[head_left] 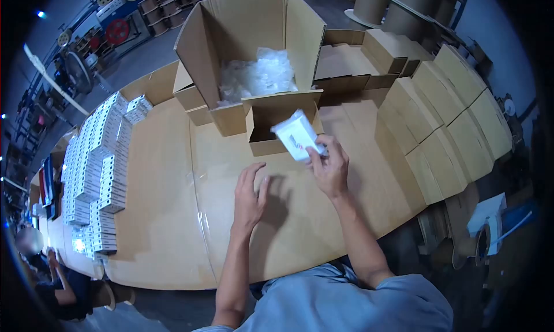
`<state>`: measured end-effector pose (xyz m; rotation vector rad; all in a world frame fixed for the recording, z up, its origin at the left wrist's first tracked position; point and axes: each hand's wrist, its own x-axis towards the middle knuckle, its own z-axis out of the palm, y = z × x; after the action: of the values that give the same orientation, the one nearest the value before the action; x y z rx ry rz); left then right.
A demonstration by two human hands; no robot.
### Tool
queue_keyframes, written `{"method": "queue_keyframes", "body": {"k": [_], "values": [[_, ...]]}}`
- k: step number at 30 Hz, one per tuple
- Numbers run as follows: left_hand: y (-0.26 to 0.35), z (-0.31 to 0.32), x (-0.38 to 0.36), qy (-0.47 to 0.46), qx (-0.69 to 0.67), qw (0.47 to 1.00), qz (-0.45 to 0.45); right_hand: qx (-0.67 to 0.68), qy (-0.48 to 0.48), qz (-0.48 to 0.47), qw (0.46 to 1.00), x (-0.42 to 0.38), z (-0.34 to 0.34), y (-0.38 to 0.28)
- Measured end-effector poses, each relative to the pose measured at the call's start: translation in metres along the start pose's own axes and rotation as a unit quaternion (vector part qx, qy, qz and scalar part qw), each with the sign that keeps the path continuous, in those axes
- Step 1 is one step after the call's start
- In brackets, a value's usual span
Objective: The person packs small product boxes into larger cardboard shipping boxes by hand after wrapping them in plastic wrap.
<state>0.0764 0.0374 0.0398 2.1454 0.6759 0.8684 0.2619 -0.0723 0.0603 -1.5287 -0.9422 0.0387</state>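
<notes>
My right hand [331, 166] grips a small white box in a clear plastic bag [296, 137], holding it tilted above the table. Just behind it stands a small open cardboard box [269, 148], its inside dark. My left hand [250, 194] hovers over the cardboard-covered table [167, 216], fingers apart and nothing in them. Beyond the small box, a tall open carton [242, 20] holds a heap of clear plastic bags [259, 72].
Stacks of small white boxes [104, 141] line the table's left side. Closed brown cartons [444, 124] are piled at the right, with open cardboard trays [346, 61] behind. Another person [57, 274] is at the far left. Cable reels [369, 6] stand at the back.
</notes>
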Motion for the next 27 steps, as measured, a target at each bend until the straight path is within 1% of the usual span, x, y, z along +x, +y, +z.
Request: {"method": "queue_keyframes", "body": {"k": [1,2,3,4,5,7,8,9,10,11,12,13,16,18,19,20,23,25,27], "values": [[0.0,0.005,0.011,0.005,0.037,0.999,0.036,0.013,0.053,-0.017,0.998,0.01,0.007,0.003],[0.002,0.01,0.021,0.011,0.075,0.995,0.072,0.014,0.074,-0.018,0.997,0.017,0.014,0.007],[0.002,0.014,0.032,0.016,0.114,0.988,0.107,-0.044,0.091,-0.049,0.994,0.022,0.019,0.013],[0.0,0.016,0.044,-0.017,0.126,0.983,0.135,-0.101,0.107,-0.082,0.986,0.027,0.023,0.019],[-0.001,0.02,0.055,-0.022,0.159,0.975,0.157,-0.157,0.123,-0.114,0.973,0.032,0.028,0.024],[-0.004,0.029,0.068,-0.03,0.227,0.954,0.194,-0.178,0.15,-0.11,0.966,0.037,0.035,0.032],[-0.012,0.036,0.072,-0.039,0.282,0.941,0.185,-0.198,0.162,-0.119,0.959,0.04,0.038,0.038],[-0.022,0.042,0.074,-0.043,0.3,0.938,0.168,-0.216,0.173,-0.126,0.953,0.043,0.04,0.045],[-0.024,0.042,0.075,-0.045,0.319,0.933,0.162,-0.204,0.176,-0.16,0.95,0.047,0.037,0.05],[-0.026,0.041,0.075,-0.048,0.339,0.927,0.156,-0.225,0.152,-0.131,0.953,0.047,0.032,0.052],[-0.032,0.044,0.074,-0.054,0.354,0.922,0.148,-0.214,0.15,-0.118,0.958,0.049,0.029,0.053],[-0.032,0.044,0.072,-0.038,0.342,0.927,0.15,-0.204,0.146,-0.104,0.963,0.05,0.027,0.055],[-0.027,0.044,0.07,-0.06,0.353,0.924,0.135,-0.228,0.115,-0.113,0.96,0.058,0.019,0.065],[-0.026,0.046,0.069,-0.064,0.362,0.921,0.13,-0.223,0.081,-0.097,0.967,0.063,0.018,0.069],[-0.026,0.047,0.07,-0.064,0.357,0.924,0.124,-0.222,0.064,-0.087,0.969,0.065,0.015,0.07],[-0.027,0.047,0.071,-0.064,0.352,0.926,0.118,-0.222,0.047,-0.105,0.968,0.069,0.01,0.07],[-0.024,0.047,0.072,-0.056,0.327,0.937,0.111,-0.252,0.023,-0.091,0.963,0.071,0.005,0.073],[-0.021,0.05,0.074,-0.045,0.317,0.941,0.109,-0.262,0.034,-0.075,0.961,0.071,0.006,0.078],[-0.022,0.057,0.075,-0.043,0.341,0.932,0.118,-0.274,0.045,-0.05,0.959,0.07,0.011,0.083]]}}
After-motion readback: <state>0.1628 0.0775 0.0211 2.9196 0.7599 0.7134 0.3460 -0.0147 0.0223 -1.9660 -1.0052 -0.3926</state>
